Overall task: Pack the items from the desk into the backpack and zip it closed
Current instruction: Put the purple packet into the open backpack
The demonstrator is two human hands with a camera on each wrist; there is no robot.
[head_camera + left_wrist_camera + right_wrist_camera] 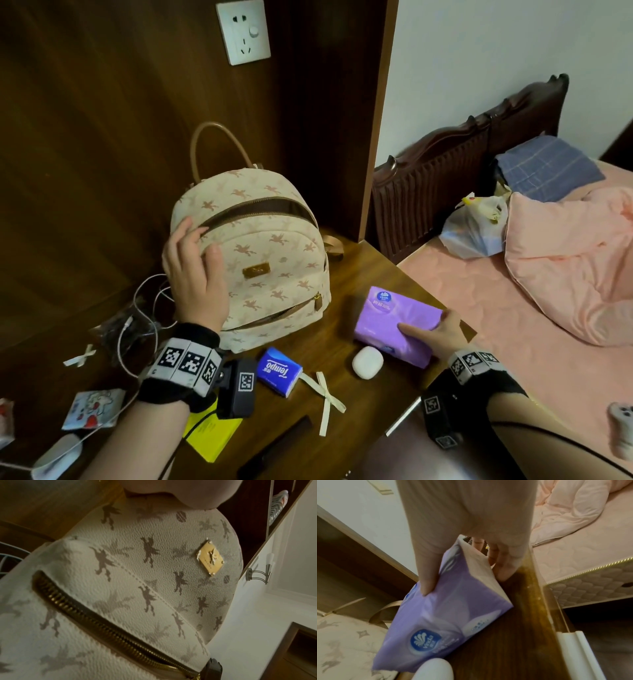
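Both forearms enter the head view from the bottom edge, each one with a black wrist band carrying square printed markers. At about 3 o'clock on the desk [373,270], the right hand [442,334] grips the purple tissue pack [397,325]: the thumb lies on its top face and the other fingers go around the far end, as the right wrist view shows; there one end of the pack is raised from the wood while the other end is still low. At about 10 o'clock the left hand [195,274] rests on the upper left side of the backpack [267,260], fingers spread over the fabric next to the end of the main zipper, which is open in a wide arc. The backpack stands upright against the dark wooden wall panel, and its front pocket zipper [102,626] looks partly open in the head view.

Between the two wrists, near 6 o'clock, lie a small blue tissue packet [279,371], a white oval case [367,362] just beside the purple pack, a cream ribbon bow [325,401], a yellow flat box [212,435] and a black slim object [274,448]. At 8 o'clock there are a white cable [144,308] and a small printed pouch [92,409]. A bed [513,325] with pink bedding is at 3 o'clock beyond the desk edge.
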